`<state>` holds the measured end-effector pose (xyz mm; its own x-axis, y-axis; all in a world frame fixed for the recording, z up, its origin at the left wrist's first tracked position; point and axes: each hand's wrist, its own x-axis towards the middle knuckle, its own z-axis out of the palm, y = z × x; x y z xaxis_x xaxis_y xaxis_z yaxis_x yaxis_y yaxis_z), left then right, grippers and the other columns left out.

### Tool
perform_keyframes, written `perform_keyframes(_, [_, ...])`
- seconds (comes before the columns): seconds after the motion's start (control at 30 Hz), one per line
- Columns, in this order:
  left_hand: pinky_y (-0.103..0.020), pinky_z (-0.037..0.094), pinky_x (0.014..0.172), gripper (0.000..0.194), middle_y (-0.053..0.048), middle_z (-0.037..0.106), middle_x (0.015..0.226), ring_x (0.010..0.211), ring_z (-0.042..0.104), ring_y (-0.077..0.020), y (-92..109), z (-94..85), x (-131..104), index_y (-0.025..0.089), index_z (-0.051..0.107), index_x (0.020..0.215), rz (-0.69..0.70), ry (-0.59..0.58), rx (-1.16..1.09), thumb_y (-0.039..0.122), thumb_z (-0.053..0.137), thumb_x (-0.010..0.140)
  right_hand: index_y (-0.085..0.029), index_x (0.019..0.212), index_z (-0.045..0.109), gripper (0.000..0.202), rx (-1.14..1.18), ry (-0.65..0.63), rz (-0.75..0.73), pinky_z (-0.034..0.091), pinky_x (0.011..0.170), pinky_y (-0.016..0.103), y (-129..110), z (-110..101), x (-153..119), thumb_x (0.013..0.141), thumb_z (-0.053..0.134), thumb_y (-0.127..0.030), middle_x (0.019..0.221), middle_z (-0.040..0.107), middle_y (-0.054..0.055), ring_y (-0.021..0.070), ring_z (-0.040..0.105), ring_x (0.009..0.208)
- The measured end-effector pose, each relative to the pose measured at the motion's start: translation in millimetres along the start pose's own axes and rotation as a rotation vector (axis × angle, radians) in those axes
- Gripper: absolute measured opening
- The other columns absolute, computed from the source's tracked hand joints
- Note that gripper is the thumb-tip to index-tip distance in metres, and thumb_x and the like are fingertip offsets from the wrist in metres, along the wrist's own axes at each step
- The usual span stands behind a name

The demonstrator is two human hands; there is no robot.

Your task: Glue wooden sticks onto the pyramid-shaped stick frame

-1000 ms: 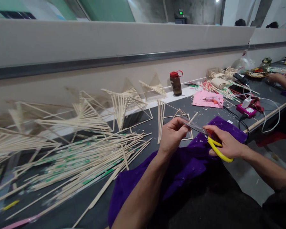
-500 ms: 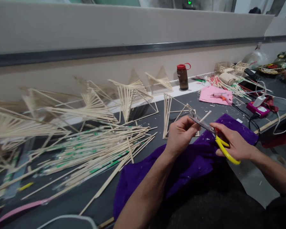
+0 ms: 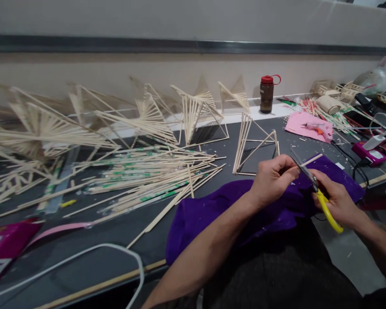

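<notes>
My left hand [image 3: 274, 178] pinches a thin wooden stick [image 3: 312, 160], whose free end sticks out to the right past the blades. My right hand [image 3: 336, 197] is closed around the yellow handles of a pair of scissors [image 3: 330, 214]. The scissor blades cross the stick close to my left fingertips; whether they bite into it I cannot tell. Beneath both hands a purple cloth [image 3: 209, 206] lies over the table edge and my lap. Just behind my left hand stands a small frame of glued sticks [image 3: 242, 146].
A pile of loose sticks [image 3: 161, 171] in plastic sleeves lies to the left. Several fan-shaped stick models [image 3: 193, 111] line the wall. Behind are a brown bottle [image 3: 266, 96] and a pink glue gun [image 3: 317, 126] on pink paper [image 3: 296, 122]. A magenta power strip [image 3: 369, 154] with cables lies right.
The view has turned left, so the table things appear farther right. My hands keep their grip on the stick and scissors, and the stick still lies across the blades.
</notes>
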<state>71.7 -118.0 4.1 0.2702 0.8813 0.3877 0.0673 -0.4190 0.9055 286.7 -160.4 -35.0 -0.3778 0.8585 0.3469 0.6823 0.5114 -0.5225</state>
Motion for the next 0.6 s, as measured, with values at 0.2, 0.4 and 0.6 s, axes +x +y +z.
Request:
perform_keyframes(0.2, [-0.024,0.043,0.058,0.011,0.001,0.061,0.063,0.058,0.052,-0.0114,-5.9,2.7,2.2,0.018,0.062,0.068,-0.067,0.019,-0.097,0.025,0.065,0.076,-0.021,0.135,0.047,0.059,0.02,0.025,0.01,0.051,0.071,0.027,-0.5,-0.8,2.8,0.077,0.051,-0.009,0.108,0.068,0.006,0.0155,0.063,0.077])
perform_keyframes(0.4, [-0.022,0.042,0.056,0.014,0.003,0.058,0.061,0.056,0.05,-0.0092,-5.2,2.7,6.6,0.017,0.061,0.07,-0.16,0.035,-0.217,0.024,0.073,0.067,-0.018,0.132,0.05,0.056,0.053,0.036,0.055,0.049,0.066,0.027,-2.7,1.3,8.3,0.076,0.053,-0.014,0.099,0.07,0.005,0.0142,0.058,0.068])
perform_keyframes(0.6, [-0.022,0.038,0.051,0.013,0.003,0.06,0.056,0.05,0.045,-0.0089,-2.4,-1.7,3.2,0.018,0.064,0.064,-0.13,0.085,-0.069,0.026,0.069,0.072,-0.019,0.133,0.051,0.053,0.043,0.003,0.079,0.049,0.068,0.028,-6.1,-1.3,11.9,0.082,0.059,-0.026,0.099,0.069,0.006,0.0151,0.06,0.071])
